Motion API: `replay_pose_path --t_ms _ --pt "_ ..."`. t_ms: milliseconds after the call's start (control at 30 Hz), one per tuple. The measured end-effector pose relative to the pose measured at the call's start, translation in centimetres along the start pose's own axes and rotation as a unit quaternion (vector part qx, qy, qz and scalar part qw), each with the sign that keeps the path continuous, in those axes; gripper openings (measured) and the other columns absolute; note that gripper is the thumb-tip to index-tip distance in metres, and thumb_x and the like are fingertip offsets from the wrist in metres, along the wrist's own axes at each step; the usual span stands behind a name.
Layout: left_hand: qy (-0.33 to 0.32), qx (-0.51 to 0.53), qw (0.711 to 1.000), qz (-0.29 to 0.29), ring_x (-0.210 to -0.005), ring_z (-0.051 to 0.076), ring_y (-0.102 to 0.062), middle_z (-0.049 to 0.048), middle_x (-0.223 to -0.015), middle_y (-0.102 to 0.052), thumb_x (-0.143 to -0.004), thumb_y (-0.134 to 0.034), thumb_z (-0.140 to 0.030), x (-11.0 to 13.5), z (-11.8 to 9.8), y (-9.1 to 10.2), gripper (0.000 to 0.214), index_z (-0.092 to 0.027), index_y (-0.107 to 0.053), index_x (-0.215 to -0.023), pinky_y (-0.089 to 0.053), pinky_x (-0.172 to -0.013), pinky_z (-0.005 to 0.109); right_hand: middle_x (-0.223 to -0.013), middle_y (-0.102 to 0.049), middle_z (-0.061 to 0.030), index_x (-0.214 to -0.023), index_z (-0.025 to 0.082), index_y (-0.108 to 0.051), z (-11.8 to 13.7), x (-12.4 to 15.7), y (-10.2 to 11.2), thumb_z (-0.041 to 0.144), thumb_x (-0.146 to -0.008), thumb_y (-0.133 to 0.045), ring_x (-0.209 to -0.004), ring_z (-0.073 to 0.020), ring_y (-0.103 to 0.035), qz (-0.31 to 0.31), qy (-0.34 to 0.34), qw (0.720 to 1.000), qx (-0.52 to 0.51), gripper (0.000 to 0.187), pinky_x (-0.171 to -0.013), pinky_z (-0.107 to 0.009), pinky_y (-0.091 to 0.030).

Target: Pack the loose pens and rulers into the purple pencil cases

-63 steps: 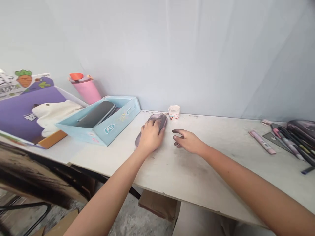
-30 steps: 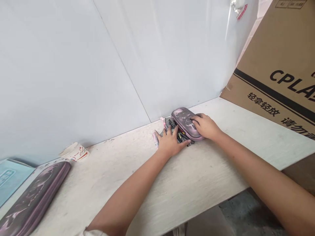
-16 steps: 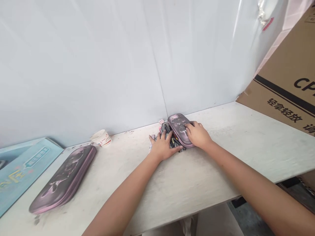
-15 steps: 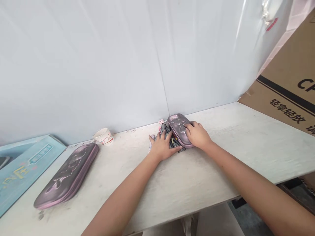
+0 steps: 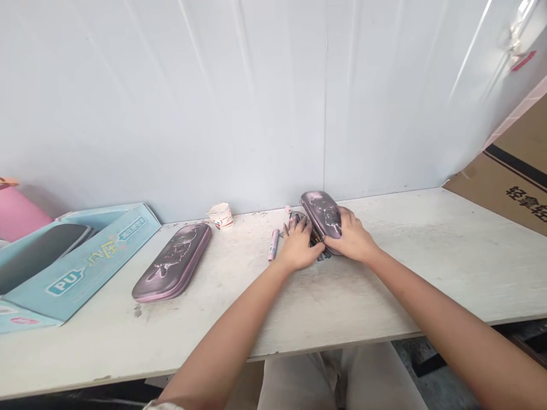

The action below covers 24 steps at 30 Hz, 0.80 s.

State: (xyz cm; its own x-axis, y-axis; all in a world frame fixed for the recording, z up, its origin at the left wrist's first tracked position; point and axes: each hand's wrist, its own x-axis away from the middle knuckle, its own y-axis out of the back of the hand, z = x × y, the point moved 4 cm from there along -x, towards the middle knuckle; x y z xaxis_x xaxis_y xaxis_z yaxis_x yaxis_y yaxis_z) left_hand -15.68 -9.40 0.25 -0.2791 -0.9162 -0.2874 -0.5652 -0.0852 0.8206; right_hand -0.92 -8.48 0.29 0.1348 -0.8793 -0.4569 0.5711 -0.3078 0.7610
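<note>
An open purple pencil case (image 5: 322, 212) lies near the back wall on the white table (image 5: 384, 285), its lid tilted up. My right hand (image 5: 352, 240) is wrapped round the lid's near edge. My left hand (image 5: 298, 246) lies flat, fingers spread, on the dark pens (image 5: 315, 239) in the lower half of the case. A pink marker (image 5: 273, 244) lies on the table just left of my left hand.
A second, closed purple pencil case (image 5: 173, 261) lies to the left. Behind it stands a small paper cup (image 5: 221, 216). A light blue cardboard box (image 5: 77, 265) holding a grey case sits at far left, a pink cup (image 5: 19, 213) behind it. A brown carton (image 5: 508, 185) stands at right.
The view has swung back left, so the blue box shows again. My hands stay on the open case; the lid looks tipped further over and the pink marker now lies bare.
</note>
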Motion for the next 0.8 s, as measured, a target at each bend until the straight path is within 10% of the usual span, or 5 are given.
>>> replay_pose_path --t_ms 133,233,367,500,800 --pt "0.0 0.388 0.919 -0.073 -0.113 0.023 -0.052 0.0109 -0.126 -0.054 -0.083 -0.046 -0.041 -0.4 -3.0 1.4 0.051 -0.019 -0.039 -0.128 -0.04 -0.097 0.04 -0.137 -0.027 -0.0157 -0.132 0.021 -0.022 1.7 1.8 2.1 0.044 -0.07 -0.059 -0.128 -0.0335 -0.026 -0.163 0.181 0.97 -0.006 0.076 -0.099 -0.054 -0.032" --pt "-0.014 0.456 0.87 -0.19 -0.106 0.021 -0.056 0.0082 -0.117 -0.059 -0.081 -0.052 -0.041 0.0 -4.0 3.6 0.045 -0.02 -0.045 -0.12 -0.044 -0.091 0.035 -0.135 -0.027 -0.0133 -0.129 0.026 -0.024 3.3 2.4 2.6 0.044 -0.072 -0.06 -0.129 -0.0333 -0.024 -0.212 0.273 0.938 -0.008 0.07 -0.098 -0.056 -0.032" --pt "-0.038 0.172 0.93 -0.323 -0.104 0.022 -0.053 0.0064 -0.112 -0.058 -0.074 -0.061 -0.028 1.7 -3.5 7.0 0.048 -0.023 -0.048 -0.121 -0.041 -0.09 0.037 -0.127 -0.032 -0.0147 -0.125 0.023 -0.028 2.8 1.9 2.9 0.038 -0.078 -0.057 -0.12 -0.0285 -0.036 -0.287 0.204 0.934 -0.065 0.057 -0.096 -0.053 -0.036" --pt "-0.034 -0.162 0.933 -0.32 -0.107 0.026 -0.047 0.007 -0.114 -0.055 -0.07 -0.057 -0.014 3.3 -1.7 7.4 0.056 -0.028 -0.05 -0.124 -0.033 -0.095 0.045 -0.118 -0.036 -0.0141 -0.112 0.02 -0.041 1.7 1.8 2.8 0.039 -0.081 -0.052 -0.114 -0.0263 -0.041 -0.301 0.16 0.933 -0.119 0.038 -0.091 -0.049 -0.04" --pt "-0.095 -0.329 0.895 -0.287 -0.106 0.023 -0.049 0.0085 -0.111 -0.057 -0.075 -0.049 -0.011 2.1 -0.9 4.3 0.05 -0.028 -0.053 -0.121 -0.022 -0.103 0.047 -0.098 -0.052 -0.0081 -0.079 0.02 -0.049 3.1 1.9 2.1 0.045 -0.075 -0.06 -0.1 -0.0232 -0.05 -0.312 0.193 0.93 0.003 0.027 -0.097 -0.049 -0.034"
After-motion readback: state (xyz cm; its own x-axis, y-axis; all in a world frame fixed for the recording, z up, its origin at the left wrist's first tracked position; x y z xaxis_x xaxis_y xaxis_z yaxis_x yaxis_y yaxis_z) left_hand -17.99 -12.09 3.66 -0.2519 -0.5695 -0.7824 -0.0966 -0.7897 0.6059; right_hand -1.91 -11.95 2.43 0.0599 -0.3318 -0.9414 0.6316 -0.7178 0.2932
